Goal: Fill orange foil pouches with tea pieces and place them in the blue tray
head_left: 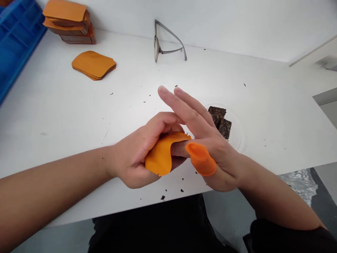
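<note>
My left hand [137, 154] is closed around a small orange paper pouch [161, 154], whose curved open edge faces right. My right hand [210, 137] meets that opening with at least one finger reaching inside. Two of its other fingers are stretched out toward the upper left. An orange finger cot [201, 161] covers the right thumb. Behind my right hand, dark brown pressed pieces [225, 128], looking like compressed tea, lie on a clear round plate [241, 138]. The plate is partly hidden by the hand.
A few flat orange pouches [93, 64] lie stacked at the upper left. Behind them stands a taller stack of orange pouches [65, 21], beside a blue crate [19, 38]. Folded-open glasses [171, 52] rest near the wall. Dark crumbs [163, 197] dot the white table [65, 119].
</note>
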### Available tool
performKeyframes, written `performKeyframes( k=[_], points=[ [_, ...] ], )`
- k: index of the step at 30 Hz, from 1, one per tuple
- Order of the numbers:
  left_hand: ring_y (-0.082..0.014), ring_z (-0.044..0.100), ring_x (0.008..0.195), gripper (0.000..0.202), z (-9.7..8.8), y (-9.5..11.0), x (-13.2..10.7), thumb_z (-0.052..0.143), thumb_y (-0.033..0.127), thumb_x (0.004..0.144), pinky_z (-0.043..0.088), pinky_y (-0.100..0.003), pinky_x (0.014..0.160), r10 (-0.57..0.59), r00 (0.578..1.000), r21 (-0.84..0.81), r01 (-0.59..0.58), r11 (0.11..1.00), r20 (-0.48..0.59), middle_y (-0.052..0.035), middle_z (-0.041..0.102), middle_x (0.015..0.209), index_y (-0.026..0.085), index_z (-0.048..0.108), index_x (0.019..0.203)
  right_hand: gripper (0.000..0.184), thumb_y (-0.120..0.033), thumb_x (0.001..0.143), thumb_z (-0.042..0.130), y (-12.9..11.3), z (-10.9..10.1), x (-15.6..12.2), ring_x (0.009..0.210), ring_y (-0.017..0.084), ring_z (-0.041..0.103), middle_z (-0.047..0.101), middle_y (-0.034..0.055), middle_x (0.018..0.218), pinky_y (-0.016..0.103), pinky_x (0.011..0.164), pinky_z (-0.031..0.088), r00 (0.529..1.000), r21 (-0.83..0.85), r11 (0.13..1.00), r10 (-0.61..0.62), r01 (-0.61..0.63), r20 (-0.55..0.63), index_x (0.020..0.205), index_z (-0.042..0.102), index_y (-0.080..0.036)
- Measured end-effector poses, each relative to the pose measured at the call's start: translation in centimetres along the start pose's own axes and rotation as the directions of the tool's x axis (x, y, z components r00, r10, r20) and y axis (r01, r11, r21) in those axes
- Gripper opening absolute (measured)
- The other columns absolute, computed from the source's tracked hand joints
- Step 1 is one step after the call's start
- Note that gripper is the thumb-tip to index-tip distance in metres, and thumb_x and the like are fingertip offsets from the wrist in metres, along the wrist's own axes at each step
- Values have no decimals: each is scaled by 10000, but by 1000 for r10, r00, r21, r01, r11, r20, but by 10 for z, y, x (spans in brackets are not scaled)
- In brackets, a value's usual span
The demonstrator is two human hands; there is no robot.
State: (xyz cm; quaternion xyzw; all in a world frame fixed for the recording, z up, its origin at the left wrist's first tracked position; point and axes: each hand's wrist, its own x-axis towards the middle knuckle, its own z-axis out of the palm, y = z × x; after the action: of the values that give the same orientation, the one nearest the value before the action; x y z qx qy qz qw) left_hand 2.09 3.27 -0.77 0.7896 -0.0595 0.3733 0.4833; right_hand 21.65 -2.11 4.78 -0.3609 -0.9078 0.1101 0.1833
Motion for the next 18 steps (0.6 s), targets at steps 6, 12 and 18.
performKeyframes(
  k=[6,12,18],
  points=[
    [-186,629,683,576,1,4,0,564,79,791,557,-371,602,-27,998,-13,26,1000,-55,-37,553,850,122,378,1335,536,-363,1061,214,0,-2,-3,1595,254,253,309,-149,1678,568,1309,271,995,207,977,-33,51,-90,1077,747,-316],
    [-178,604,705,606,1,9,-2,525,70,761,512,-314,561,-87,992,-11,87,996,-92,-20,537,808,139,386,1346,491,-229,1008,248,-3,-8,-9,1567,246,329,392,-53,1655,580,1315,263,985,271,963,38,9,-166,1093,728,-288],
    [-198,597,692,676,4,7,-7,599,121,713,498,-334,534,-134,983,-101,122,987,-122,-46,581,851,199,412,1357,450,-340,1028,251,-5,-18,-18,1554,221,348,438,-254,1569,544,1295,323,965,125,984,155,-130,-212,998,691,-428]
  ],
)
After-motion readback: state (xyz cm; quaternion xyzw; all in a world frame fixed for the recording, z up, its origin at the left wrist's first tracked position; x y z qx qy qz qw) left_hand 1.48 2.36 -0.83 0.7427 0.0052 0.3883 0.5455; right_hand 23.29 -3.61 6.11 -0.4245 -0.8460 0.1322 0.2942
